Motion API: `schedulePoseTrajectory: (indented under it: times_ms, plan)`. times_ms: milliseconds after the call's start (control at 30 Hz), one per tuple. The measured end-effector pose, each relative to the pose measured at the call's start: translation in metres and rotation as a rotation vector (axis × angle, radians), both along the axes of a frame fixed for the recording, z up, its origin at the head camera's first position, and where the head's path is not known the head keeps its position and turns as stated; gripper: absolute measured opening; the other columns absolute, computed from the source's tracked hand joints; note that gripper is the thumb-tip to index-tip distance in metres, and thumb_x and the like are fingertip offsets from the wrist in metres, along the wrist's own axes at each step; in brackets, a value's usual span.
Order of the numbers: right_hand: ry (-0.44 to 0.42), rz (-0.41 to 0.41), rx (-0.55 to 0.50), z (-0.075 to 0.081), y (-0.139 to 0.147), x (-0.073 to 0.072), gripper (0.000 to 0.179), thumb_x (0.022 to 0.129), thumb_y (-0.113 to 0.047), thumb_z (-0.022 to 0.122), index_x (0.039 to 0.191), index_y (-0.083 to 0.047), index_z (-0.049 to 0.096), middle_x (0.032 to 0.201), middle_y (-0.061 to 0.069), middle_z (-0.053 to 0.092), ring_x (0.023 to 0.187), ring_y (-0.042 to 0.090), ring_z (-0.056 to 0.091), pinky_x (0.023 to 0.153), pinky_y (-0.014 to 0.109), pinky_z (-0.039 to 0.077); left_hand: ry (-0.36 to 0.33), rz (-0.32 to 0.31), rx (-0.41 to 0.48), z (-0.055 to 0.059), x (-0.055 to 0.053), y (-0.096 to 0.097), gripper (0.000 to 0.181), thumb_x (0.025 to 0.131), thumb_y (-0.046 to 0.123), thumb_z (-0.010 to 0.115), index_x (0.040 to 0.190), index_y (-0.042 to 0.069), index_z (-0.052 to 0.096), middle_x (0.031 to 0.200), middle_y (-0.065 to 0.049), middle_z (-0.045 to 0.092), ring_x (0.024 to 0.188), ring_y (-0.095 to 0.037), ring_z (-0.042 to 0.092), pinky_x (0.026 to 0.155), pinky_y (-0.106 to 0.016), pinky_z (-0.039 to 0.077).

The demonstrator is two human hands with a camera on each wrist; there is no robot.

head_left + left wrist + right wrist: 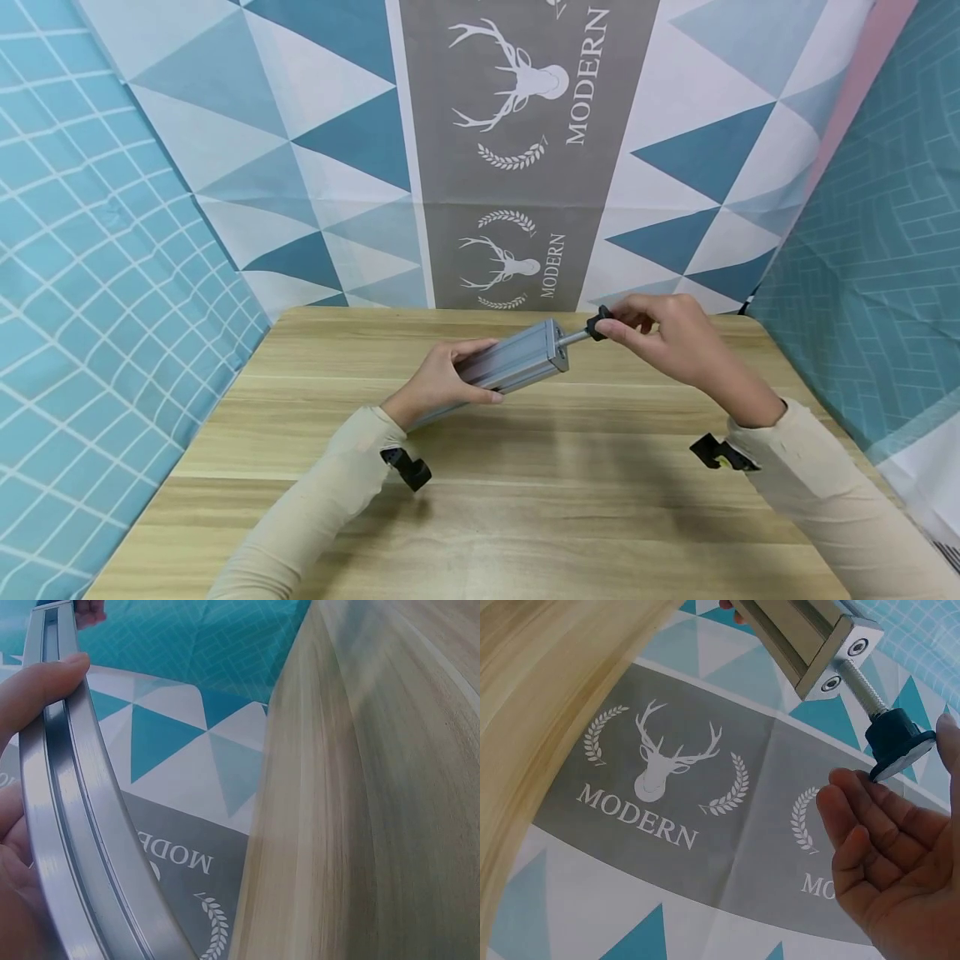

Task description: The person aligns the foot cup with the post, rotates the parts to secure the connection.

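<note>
A silver aluminium profile (517, 360), grooved along its sides, is held tilted over the wooden table by my left hand (444, 379). In the left wrist view the thumb lies across the groove of that profile (79, 795). A threaded rod (864, 690) sticks out of its end plate (841, 660), which has two socket screws showing. On the rod sits a black levelling foot (896, 739) with a round base. My right hand (667, 337) pinches this foot (597, 323) between thumb and fingers at the base's rim.
The wooden table (480, 533) spreads beneath both hands. A patterned cloth (517, 175) with deer heads and triangles hangs behind it. Blue tiled cloth (112, 250) covers the left side, and another blue cloth (885, 275) the right. Black mounts (405, 468) sit on the sleeves.
</note>
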State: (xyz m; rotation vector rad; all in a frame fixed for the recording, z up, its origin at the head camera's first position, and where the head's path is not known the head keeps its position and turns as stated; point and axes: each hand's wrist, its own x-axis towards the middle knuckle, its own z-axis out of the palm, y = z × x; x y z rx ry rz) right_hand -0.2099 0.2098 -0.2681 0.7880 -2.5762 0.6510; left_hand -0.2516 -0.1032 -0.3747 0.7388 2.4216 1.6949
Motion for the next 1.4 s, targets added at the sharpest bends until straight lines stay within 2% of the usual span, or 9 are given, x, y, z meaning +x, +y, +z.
schedulePoseTrajectory:
  times_ms: [100,300,433,567,767,967,1100,1233,1400]
  plan:
    - [-0.013,-0.005,0.008,0.000,0.000,0.000,0.027,0.092,-0.033,0.065,0.102,-0.009,0.072,0.083,-0.001,0.071,0.072,0.011,0.061,0.065,0.032,0.050,-0.003,-0.002,-0.004,0.000,0.000,-0.001,0.075,0.060,0.023,0.092,0.129,0.023,0.062,0.124,0.006,0.064,0.105,-0.014,0.059,0.091,-0.035,0.043]
    - [-0.047,0.048,0.088,0.006,0.003,0.004,0.053,0.085,-0.031,0.073,0.131,-0.007,0.059,0.107,0.009,0.071,0.094,0.026,0.067,0.073,0.043,0.053,0.001,0.006,-0.005,-0.001,0.000,-0.002,0.075,0.060,0.024,0.092,0.129,0.023,0.062,0.124,0.006,0.064,0.105,-0.014,0.059,0.091,-0.035,0.043]
    - [0.020,0.171,0.129,0.007,0.006,0.003,0.065,0.078,-0.010,0.079,0.137,-0.009,0.053,0.122,0.011,0.065,0.102,0.029,0.065,0.076,0.043,0.054,-0.001,0.007,-0.001,-0.002,-0.001,-0.002,0.075,0.060,0.024,0.092,0.129,0.023,0.063,0.124,0.007,0.064,0.105,-0.015,0.059,0.091,-0.035,0.043]
    - [0.095,0.255,0.125,0.007,0.006,0.001,0.064,0.074,0.004,0.078,0.133,-0.008,0.056,0.121,0.009,0.065,0.101,0.025,0.066,0.078,0.039,0.054,0.000,0.002,-0.001,-0.001,-0.001,-0.002,0.075,0.060,0.023,0.092,0.129,0.023,0.062,0.125,0.006,0.064,0.105,-0.015,0.059,0.091,-0.035,0.043]
    - [-0.029,0.081,0.075,0.008,0.001,0.003,0.028,0.090,-0.028,0.068,0.110,-0.008,0.069,0.087,-0.001,0.071,0.075,0.010,0.064,0.066,0.033,0.052,-0.001,0.002,0.000,0.000,0.000,-0.001,0.075,0.060,0.022,0.092,0.130,0.023,0.062,0.125,0.006,0.063,0.106,-0.014,0.059,0.091,-0.034,0.043]
    - [-0.080,-0.032,0.031,0.004,-0.002,0.002,0.029,0.092,-0.039,0.063,0.089,-0.012,0.073,0.073,-0.004,0.068,0.064,0.006,0.059,0.060,0.030,0.048,0.007,-0.012,0.007,0.001,0.001,0.000,0.076,0.061,0.019,0.091,0.131,0.021,0.061,0.127,0.003,0.063,0.106,-0.016,0.059,0.092,-0.036,0.043]
    - [-0.095,-0.029,0.058,0.004,0.000,0.002,0.035,0.093,-0.038,0.062,0.106,-0.007,0.071,0.082,0.001,0.071,0.071,0.013,0.064,0.064,0.035,0.051,0.002,-0.010,0.010,-0.001,0.001,0.001,0.075,0.061,0.019,0.091,0.130,0.022,0.062,0.126,0.004,0.063,0.106,-0.015,0.059,0.091,-0.034,0.043]
    - [-0.138,-0.009,0.116,0.009,0.004,0.005,0.060,0.088,-0.040,0.068,0.137,-0.007,0.053,0.111,0.011,0.069,0.092,0.027,0.068,0.078,0.047,0.052,0.000,-0.011,0.015,-0.002,0.000,0.001,0.075,0.061,0.019,0.091,0.130,0.022,0.062,0.126,0.004,0.063,0.106,-0.015,0.059,0.091,-0.034,0.044]
    - [-0.064,0.111,0.153,0.011,0.009,0.004,0.072,0.081,-0.015,0.077,0.144,-0.013,0.043,0.133,0.012,0.057,0.107,0.030,0.063,0.081,0.047,0.052,-0.012,-0.006,0.012,-0.001,-0.001,0.001,0.075,0.061,0.020,0.091,0.130,0.023,0.062,0.126,0.005,0.063,0.106,-0.015,0.059,0.092,-0.035,0.044]
